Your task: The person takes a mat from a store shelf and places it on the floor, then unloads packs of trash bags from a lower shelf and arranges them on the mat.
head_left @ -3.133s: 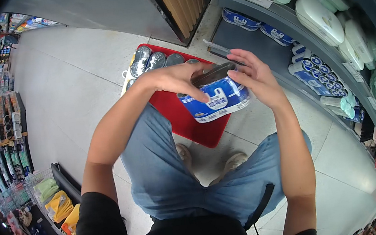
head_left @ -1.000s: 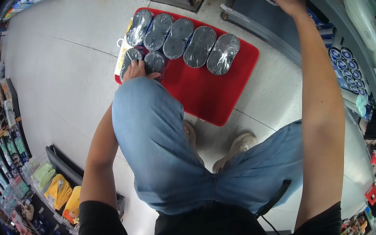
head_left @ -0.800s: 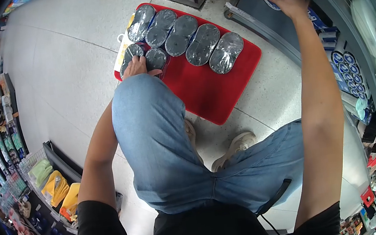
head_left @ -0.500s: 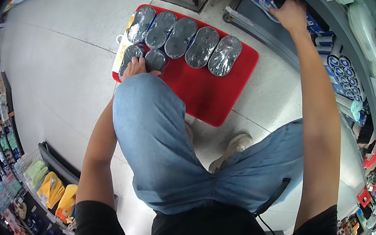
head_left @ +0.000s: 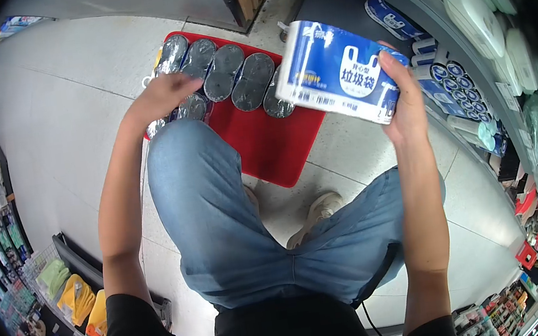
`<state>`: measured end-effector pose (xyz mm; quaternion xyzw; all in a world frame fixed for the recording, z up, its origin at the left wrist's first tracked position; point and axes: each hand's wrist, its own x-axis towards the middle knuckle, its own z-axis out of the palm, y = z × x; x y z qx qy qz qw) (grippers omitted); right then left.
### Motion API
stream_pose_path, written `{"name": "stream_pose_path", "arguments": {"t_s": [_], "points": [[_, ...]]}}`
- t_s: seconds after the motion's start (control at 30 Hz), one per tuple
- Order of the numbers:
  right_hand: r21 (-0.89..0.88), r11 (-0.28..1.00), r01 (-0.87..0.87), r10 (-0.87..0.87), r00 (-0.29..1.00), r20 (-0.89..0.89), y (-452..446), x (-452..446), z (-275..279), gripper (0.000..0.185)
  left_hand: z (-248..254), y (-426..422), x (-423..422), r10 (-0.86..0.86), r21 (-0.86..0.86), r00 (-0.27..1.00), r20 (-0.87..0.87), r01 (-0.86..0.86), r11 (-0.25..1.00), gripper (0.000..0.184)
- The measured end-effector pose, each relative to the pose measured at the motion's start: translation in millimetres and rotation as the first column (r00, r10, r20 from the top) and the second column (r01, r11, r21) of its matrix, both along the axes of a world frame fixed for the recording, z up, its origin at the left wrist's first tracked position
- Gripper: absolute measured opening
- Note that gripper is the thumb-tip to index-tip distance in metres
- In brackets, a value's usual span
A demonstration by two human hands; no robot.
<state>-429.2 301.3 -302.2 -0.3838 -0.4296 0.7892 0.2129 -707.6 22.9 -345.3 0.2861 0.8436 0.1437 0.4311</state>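
My right hand [head_left: 401,94] grips a blue and white pack of garbage bags [head_left: 344,71] at its right end, held up in front of the shelf. The pack's printed side faces me, and it covers part of the red board below. Over the left side of the red board [head_left: 274,157], my left hand [head_left: 166,94] is raised with its fingers stretched out and nothing in them. Several wrapped packs with dark oval tops [head_left: 224,73] stand in a row on the board. Nearer my knee, another wrapped pack [head_left: 192,107] sits partly under my left hand.
A low grey shelf [head_left: 323,10] on the right holds more blue packs [head_left: 392,18] and rolls [head_left: 468,93]. White plastic containers [head_left: 472,15] fill the shelf above. At lower left stands a wire basket [head_left: 45,262] with yellow and green cloths. Pale floor tiles [head_left: 71,91] lie around me.
My right hand has drawn the pack of garbage bags out of the low shelf and moved it left, over the board's edge. My left hand has lifted off the packs by my knee.
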Motion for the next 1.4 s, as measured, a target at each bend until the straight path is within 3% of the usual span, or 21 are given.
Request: {"name": "stream_pose_path", "arguments": {"t_s": [0.07,0.1,0.23,0.33,0.47,0.5,0.8,0.93,1.03,1.13,1.17,1.27,1.3,1.4], "points": [[-0.160,0.987,-0.034,0.023,0.997,-0.069,-13,-2,4,0.050,44,48,41,0.218,0.351,0.952,0.214,-0.283,0.893,0.062],[-0.234,0.968,-0.086,0.060,0.991,-0.116,-15,-3,8,0.030,65,69,59,0.209,0.371,0.922,0.327,-0.329,0.868,0.065],[-0.302,0.953,-0.026,-0.001,0.996,-0.089,-4,-4,-2,0.036,85,126,98,0.124,0.352,0.740,0.661,-0.452,0.820,0.066],[-0.293,0.956,-0.014,-0.009,0.997,-0.077,12,3,-4,0.038,83,145,119,0.162,0.341,0.667,0.727,-0.556,0.758,0.063],[-0.039,0.999,0.038,-0.032,0.991,0.132,25,6,-18,0.041,42,146,125,0.141,0.335,0.588,0.797,-0.624,0.705,0.048],[0.023,0.999,-0.028,0.025,0.993,0.117,26,6,-20,0.070,45,146,127,0.142,0.337,0.583,0.800,-0.632,0.698,0.043],[0.161,0.987,0.008,-0.026,0.994,0.109,22,11,-4,0.068,42,150,128,0.088,0.435,0.662,0.744,-0.580,0.689,0.053],[0.175,0.984,-0.030,0.005,0.991,0.136,26,16,-8,0.067,38,144,120,0.107,0.381,0.654,0.749,-0.557,0.738,0.050],[0.141,0.956,-0.257,0.227,0.954,0.198,28,22,2,0.071,39,137,102,0.066,0.311,0.615,0.786,-0.484,0.818,0.059],[0.216,0.825,-0.523,0.449,0.837,0.312,22,19,1,0.081,37,128,109,-0.150,0.429,0.841,0.520,-0.105,0.897,0.072],[0.252,0.791,-0.558,0.476,0.819,0.320,14,16,0,0.089,37,127,111,-0.195,0.393,0.796,0.573,-0.058,0.918,0.083],[0.307,0.604,-0.736,0.605,0.673,0.426,-1,4,-6,0.093,51,122,119,-0.269,0.261,0.812,0.518,0.149,0.954,0.094],[0.282,0.576,-0.767,0.613,0.634,0.471,-4,0,-10,0.091,49,120,118,-0.330,0.194,0.838,0.435,0.271,0.943,0.088],[0.368,0.475,-0.799,0.480,0.586,0.653,1,-8,-24,0.085,20,103,120,-0.389,-0.099,0.902,0.188,0.412,0.906,0.083]]}}
